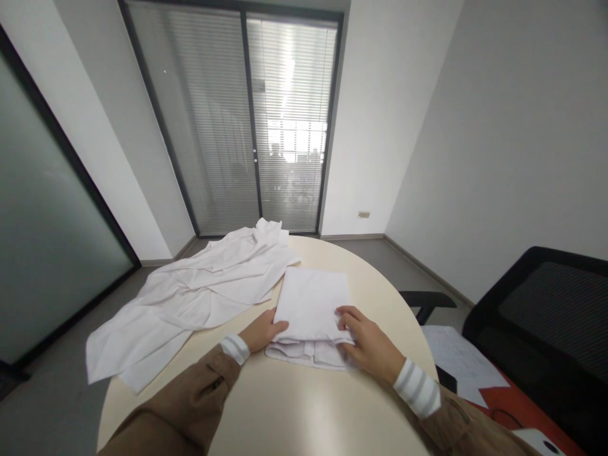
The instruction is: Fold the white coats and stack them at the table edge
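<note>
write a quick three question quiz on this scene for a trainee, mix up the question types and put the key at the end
1. True or false: the left hand and the right hand both touch the folded white cloth.
2. As seen in the picture, where does the loose white cloth lie?
a) on top of the folded one
b) to the left of the folded one
c) to the right of the folded one
3. Fill in: beyond the right edge of the round table stands a black mesh-backed ____.

Key: 1. true; 2. b; 3. chair
</note>
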`<state>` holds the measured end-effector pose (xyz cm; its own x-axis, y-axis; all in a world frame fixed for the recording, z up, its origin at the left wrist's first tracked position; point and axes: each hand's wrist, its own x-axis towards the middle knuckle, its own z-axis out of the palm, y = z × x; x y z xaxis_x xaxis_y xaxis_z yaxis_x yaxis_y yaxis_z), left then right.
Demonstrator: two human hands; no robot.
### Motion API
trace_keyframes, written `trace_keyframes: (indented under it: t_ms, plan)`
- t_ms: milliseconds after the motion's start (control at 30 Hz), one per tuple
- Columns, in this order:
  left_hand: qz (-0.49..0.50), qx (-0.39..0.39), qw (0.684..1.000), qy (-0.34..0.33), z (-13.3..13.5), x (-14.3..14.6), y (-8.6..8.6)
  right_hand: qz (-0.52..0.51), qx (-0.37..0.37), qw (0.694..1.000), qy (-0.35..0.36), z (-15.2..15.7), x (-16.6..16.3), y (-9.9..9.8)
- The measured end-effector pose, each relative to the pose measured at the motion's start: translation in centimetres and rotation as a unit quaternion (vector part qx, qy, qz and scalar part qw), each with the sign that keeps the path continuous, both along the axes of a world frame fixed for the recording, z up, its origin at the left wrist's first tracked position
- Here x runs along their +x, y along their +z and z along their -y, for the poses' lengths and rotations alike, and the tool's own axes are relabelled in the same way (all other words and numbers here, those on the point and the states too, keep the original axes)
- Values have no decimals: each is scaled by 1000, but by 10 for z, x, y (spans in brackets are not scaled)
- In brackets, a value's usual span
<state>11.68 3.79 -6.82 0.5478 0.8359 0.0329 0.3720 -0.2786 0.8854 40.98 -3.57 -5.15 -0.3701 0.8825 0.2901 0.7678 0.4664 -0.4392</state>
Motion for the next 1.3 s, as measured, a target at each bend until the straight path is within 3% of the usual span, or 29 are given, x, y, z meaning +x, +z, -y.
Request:
trace_keyframes:
  t_ms: [167, 367, 500, 567, 700, 967, 1300]
  plan:
    - [-17, 47, 996, -77, -1, -13, 3, 48, 4, 996, 74, 10, 4, -1]
    - [-68, 89, 994, -20, 6, -12, -2, 121, 10, 986, 117, 5, 8, 8]
    - [17, 27, 999, 9, 10, -12, -7, 77, 3, 982, 171, 0, 13, 10]
    - [11, 36, 999, 15, 11, -14, -8, 33, -7, 981, 189, -2, 15, 8]
    - [-77, 108, 991, 9, 10, -16, -7, -19, -21, 977, 210, -5, 18, 4]
    - [-130, 163, 978, -27, 11, -20, -7, 91, -16, 972, 218, -6, 15, 5]
    - [-200, 247, 943, -97, 16, -25, -1, 195, 113, 944, 239, -2, 12, -5]
